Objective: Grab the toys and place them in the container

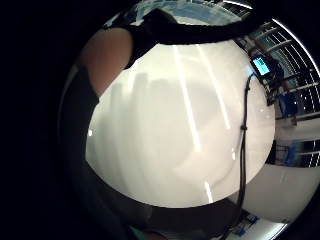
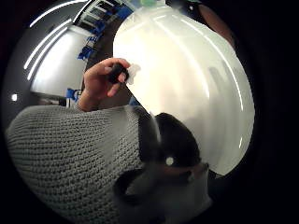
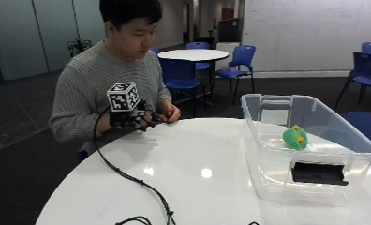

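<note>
A green toy (image 3: pixel 294 137) with yellow spots lies inside the clear plastic container (image 3: pixel 270 96) at the right of the round white table (image 3: pixel 191 159). My gloved right hand (image 3: pixel 134 120) hovers just over the table's far edge, close to the person's chest, well left of the container. Its fingers hang relaxed and hold nothing; both palm views show only bare tabletop (image 1: pixel 175 130) beneath it. Right beside it, the bare left hand (image 2: pixel 100 84) pinches a small black object (image 2: pixel 117 73). No other toy shows on the table.
A black cable (image 3: pixel 129 176) runs from the glove across the table's left side to the near edge. The container carries a black label (image 3: pixel 319 173) on its front wall. Blue chairs (image 3: pixel 181 75) and another round table (image 3: pixel 193 55) stand behind the person.
</note>
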Motion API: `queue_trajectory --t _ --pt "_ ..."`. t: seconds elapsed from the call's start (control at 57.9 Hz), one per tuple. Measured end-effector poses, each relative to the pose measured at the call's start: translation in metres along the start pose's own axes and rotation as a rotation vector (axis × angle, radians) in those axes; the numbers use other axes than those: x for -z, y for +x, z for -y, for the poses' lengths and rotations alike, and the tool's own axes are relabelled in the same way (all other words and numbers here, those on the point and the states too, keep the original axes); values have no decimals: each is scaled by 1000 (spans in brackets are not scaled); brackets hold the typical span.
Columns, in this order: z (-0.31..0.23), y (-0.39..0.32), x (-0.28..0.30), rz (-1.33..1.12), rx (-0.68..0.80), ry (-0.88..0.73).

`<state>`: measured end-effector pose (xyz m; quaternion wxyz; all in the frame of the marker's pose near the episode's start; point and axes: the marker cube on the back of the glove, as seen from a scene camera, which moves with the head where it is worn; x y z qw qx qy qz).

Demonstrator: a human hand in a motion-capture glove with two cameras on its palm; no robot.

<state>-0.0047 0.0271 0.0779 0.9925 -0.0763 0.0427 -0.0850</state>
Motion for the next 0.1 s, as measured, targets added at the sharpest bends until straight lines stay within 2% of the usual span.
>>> queue_trajectory --t 0.104 --pt "2 0 -1 1 9 2"
